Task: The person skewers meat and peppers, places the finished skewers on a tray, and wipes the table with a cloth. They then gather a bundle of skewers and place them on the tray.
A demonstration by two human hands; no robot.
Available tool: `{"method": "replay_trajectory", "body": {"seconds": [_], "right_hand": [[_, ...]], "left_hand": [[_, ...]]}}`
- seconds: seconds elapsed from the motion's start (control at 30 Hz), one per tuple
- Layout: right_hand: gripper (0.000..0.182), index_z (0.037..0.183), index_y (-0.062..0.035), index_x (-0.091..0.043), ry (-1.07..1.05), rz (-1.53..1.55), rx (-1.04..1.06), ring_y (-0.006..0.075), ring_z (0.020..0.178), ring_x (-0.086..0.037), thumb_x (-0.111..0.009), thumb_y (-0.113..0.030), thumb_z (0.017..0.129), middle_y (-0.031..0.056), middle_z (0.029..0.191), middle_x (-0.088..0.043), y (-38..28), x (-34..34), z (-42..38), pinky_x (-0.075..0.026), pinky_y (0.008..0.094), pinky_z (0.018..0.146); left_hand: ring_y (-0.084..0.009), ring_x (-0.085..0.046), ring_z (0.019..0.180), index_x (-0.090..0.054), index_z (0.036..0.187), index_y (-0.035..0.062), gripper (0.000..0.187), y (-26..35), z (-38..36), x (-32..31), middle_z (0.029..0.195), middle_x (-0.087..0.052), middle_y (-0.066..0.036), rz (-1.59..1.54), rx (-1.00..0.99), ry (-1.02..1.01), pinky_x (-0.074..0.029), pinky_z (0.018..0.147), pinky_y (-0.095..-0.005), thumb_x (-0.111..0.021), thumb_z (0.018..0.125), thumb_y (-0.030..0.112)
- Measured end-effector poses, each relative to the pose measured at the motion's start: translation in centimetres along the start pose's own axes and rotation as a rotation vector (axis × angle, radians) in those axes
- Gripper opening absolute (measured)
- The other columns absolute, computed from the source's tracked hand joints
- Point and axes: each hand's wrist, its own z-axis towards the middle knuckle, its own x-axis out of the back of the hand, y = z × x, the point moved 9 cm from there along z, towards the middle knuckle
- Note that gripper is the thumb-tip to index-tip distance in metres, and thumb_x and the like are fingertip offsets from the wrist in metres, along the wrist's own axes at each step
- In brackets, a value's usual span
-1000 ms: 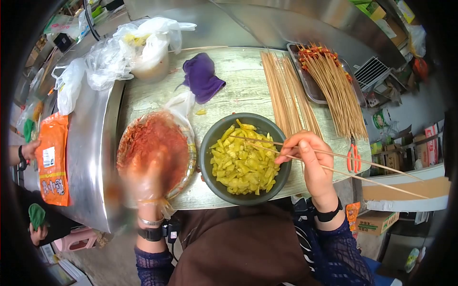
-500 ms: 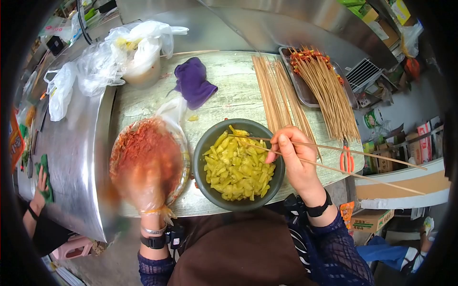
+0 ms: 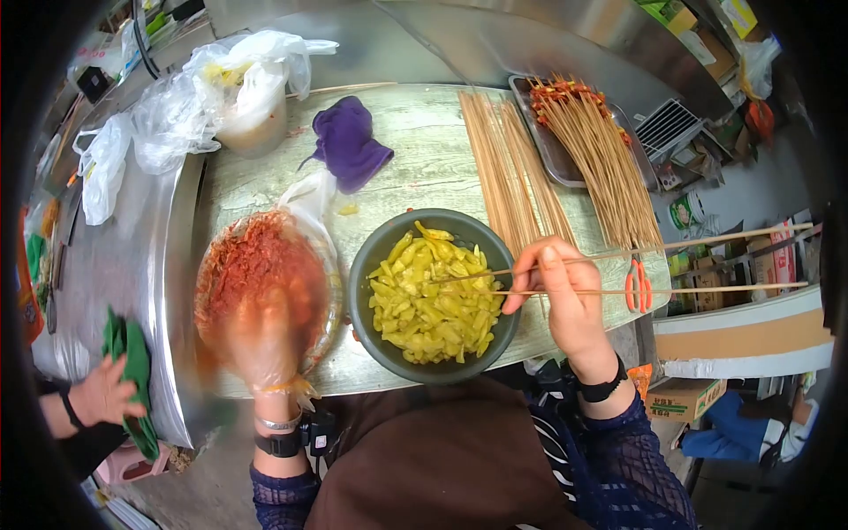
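Observation:
My left hand (image 3: 263, 340), in a clear plastic glove, reaches into a bowl of red marinated meat (image 3: 256, 256). Its fingers are blurred and partly sunk in the meat, so their grip does not show. Between thumb and fingers, my right hand (image 3: 570, 296) pinches two bamboo skewers (image 3: 707, 290). Their left ends lie over the pickled green peppers (image 3: 428, 305) in a dark grey bowl (image 3: 360, 331), and their long ends stick out to the right. No food is visible on these two skewers.
Loose bamboo skewers (image 3: 495, 168) lie behind my right hand. A tray (image 3: 561, 168) holds many loaded skewers, with orange-handled scissors (image 3: 638, 284) below. A purple cloth (image 3: 349, 146) and plastic bags (image 3: 177, 124) lie farther back. Another person's hand (image 3: 104, 393) touches a green cloth (image 3: 137, 380) at left.
My right hand has shifted slightly right, and the skewers have changed angle, their outer ends now higher. The other person's hand and green cloth have moved nearer. My left hand stays in the meat.

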Motion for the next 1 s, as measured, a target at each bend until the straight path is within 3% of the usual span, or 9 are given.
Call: {"method": "replay_trajectory", "body": {"seconds": [0.2,0.33,0.53,0.83,0.9,1.0], "right_hand": [[0.032,0.087,0.0053,-0.057,-0.041,-0.11,0.031,0.0121,0.06,-0.06,-0.044,-0.021,0.1,0.0069,0.079,-0.054,0.5,-1.7,0.5,-0.048,0.0206,0.053],[0.031,0.087,0.0055,-0.057,-0.065,-0.118,0.005,0.0121,0.06,-0.06,-0.043,-0.02,0.1,0.0075,0.079,-0.054,1.2,-2.3,0.5,-0.048,0.0215,0.055],[0.033,0.086,0.0036,-0.056,-0.095,-0.202,0.151,0.0118,0.06,-0.059,-0.04,-0.021,0.101,0.0073,0.08,-0.054,-0.3,-2.6,-0.3,-0.047,0.0216,0.057],[0.034,0.089,0.0014,-0.056,-0.041,0.005,-0.087,0.0113,0.061,-0.061,-0.041,-0.027,0.101,0.0059,0.077,-0.054,2.9,-1.7,0.1,-0.047,0.0208,0.056],[0.035,0.088,0.0015,-0.056,-0.011,0.046,-0.063,0.012,0.061,-0.062,-0.041,-0.027,0.101,0.0059,0.075,-0.055,2.5,-1.5,0.1,-0.048,0.0209,0.056],[0.036,0.087,0.0022,-0.056,0.026,0.08,-0.003,0.0136,0.061,-0.062,-0.04,-0.027,0.101,0.0063,0.074,-0.055,1.0,-1.2,0.2,-0.048,0.0215,0.057]], "left_hand": [[-0.0171,-0.06,0.094,-0.057,0.114,-0.0035,0.027,0.3,-0.1,-0.8,0.109,-0.062,-0.009,-0.23,0.001,-0.016,-0.05,0.082,-0.0289,-0.06,0.089,0.004],[-0.017,-0.061,0.092,-0.058,0.114,-0.0032,0.026,-0.2,0.0,-0.7,0.106,-0.063,-0.009,-0.192,0.011,-0.006,-0.05,0.081,-0.0287,-0.06,0.089,0.004],[-0.0164,-0.061,0.09,-0.057,0.114,-0.0038,0.027,-0.9,0.3,0.0,0.106,-0.063,-0.009,-0.084,-0.002,-0.012,-0.051,0.079,-0.0279,-0.06,0.088,0.003],[-0.0161,-0.061,0.09,-0.058,0.113,-0.0045,0.027,-0.6,0.4,0.2,0.105,-0.063,-0.009,0.002,-0.067,-0.001,-0.051,0.079,-0.0277,-0.06,0.087,0.001],[-0.0156,-0.061,0.089,-0.058,0.111,-0.0044,0.025,0.0,0.5,0.2,0.104,-0.063,-0.009,0.075,-0.12,0.009,-0.051,0.078,-0.0272,-0.06,0.087,0.002],[-0.0151,-0.06,0.087,-0.059,0.108,-0.0045,0.021,-0.6,0.0,-0.7,0.101,-0.063,-0.008,-0.142,0.05,-0.047,-0.051,0.077,-0.0267,-0.057,0.089,0.003]]}}
